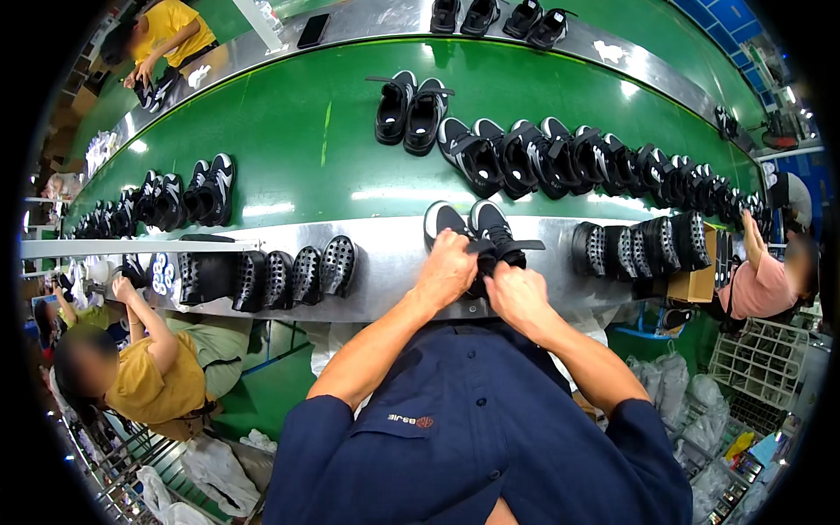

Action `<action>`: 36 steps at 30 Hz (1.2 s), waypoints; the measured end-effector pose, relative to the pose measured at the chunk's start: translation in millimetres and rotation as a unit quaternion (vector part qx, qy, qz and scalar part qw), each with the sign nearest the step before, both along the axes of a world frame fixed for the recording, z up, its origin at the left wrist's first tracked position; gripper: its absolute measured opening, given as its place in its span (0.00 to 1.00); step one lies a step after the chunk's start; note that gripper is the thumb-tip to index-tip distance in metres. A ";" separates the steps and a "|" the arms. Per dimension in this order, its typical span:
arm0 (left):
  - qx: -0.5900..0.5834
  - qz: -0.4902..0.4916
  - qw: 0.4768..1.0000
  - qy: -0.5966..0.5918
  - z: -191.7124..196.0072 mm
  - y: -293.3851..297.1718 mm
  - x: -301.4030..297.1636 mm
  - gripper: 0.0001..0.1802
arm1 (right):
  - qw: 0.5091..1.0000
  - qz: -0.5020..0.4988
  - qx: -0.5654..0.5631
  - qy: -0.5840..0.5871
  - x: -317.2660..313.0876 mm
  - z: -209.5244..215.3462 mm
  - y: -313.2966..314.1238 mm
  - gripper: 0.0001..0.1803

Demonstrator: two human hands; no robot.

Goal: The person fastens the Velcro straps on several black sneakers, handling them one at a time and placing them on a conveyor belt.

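Note:
A pair of black and grey sneakers stands on the steel ledge right in front of me, toes pointing away. My left hand [446,269] is closed at the opening of the left sneaker [444,219], near its dark strap, and covers much of its heel. The fingers of my right hand [518,296] are closed on the heel end of the right sneaker [493,224], whose strap sticks out to the right. What exactly the fingertips pinch is hidden. Both hands nearly meet between the two sneakers.
Beyond the steel ledge [385,293], a green belt [289,131] carries rows of similar sneakers [534,162]. Black perforated blocks [339,264] stand on the ledge at both sides. Co-workers stand at the left [162,381], right [759,284] and far left [188,35]. A white bar [140,248] crosses at left.

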State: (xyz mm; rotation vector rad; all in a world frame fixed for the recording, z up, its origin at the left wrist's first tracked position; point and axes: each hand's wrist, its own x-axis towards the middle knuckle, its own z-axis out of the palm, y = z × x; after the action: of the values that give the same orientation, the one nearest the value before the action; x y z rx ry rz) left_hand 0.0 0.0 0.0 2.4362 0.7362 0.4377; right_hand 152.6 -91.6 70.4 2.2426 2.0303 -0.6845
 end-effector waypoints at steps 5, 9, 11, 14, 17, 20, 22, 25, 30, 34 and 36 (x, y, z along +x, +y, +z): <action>-0.029 0.025 0.998 -0.052 -2.1 50.5 -10.7 0.12 | 0.987 -0.013 0.161 -0.019 -42.2 -56.8 23.6 0.07; -0.094 -0.037 0.994 -0.029 3.6 40.3 -22.5 0.12 | 0.984 0.034 0.172 -0.036 -51.0 -83.0 11.9 0.10; -0.103 0.001 0.995 -0.007 3.6 37.3 -25.5 0.10 | 0.983 0.024 0.180 -0.011 -57.0 -93.2 22.7 0.04; -0.147 0.055 0.984 -0.089 -5.1 32.5 -48.8 0.15 | 0.974 -0.004 0.208 0.085 -61.8 -78.5 16.2 0.09; -0.097 0.211 0.967 -0.106 4.6 -2.6 -51.6 0.31 | 0.927 -0.056 0.352 0.119 -40.2 -57.5 -7.4 0.26; -0.211 0.286 0.934 0.040 -9.9 -27.7 -41.3 0.46 | 0.962 -0.110 0.235 0.081 -45.9 -59.3 2.8 0.28; -0.202 0.327 0.923 0.012 -13.1 -31.7 -30.9 0.43 | 0.979 -0.162 0.047 0.112 -47.1 -68.9 21.5 0.28; -0.121 0.333 0.934 0.054 -32.4 -27.5 -27.9 0.36 | 0.981 -0.169 0.033 0.094 -43.3 -80.9 32.0 0.17; -0.129 0.304 0.939 0.099 -30.4 -20.2 -37.7 0.34 | 0.968 -0.206 0.047 0.136 -54.0 -88.4 27.8 0.17; -0.077 0.272 0.959 -0.021 7.6 -28.2 -47.9 0.26 | 0.957 -0.212 0.041 0.193 -51.2 -82.6 27.3 0.18; 0.039 0.237 0.969 -0.057 2.2 -27.4 -53.3 0.20 | 0.956 -0.193 0.077 0.205 -60.3 -80.6 28.9 0.19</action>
State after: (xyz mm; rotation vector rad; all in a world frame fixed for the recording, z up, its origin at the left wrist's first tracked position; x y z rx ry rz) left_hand -53.3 -27.4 2.2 2.2680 1.2749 0.7955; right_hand 92.3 -62.7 -10.2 2.8294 1.8545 -1.1430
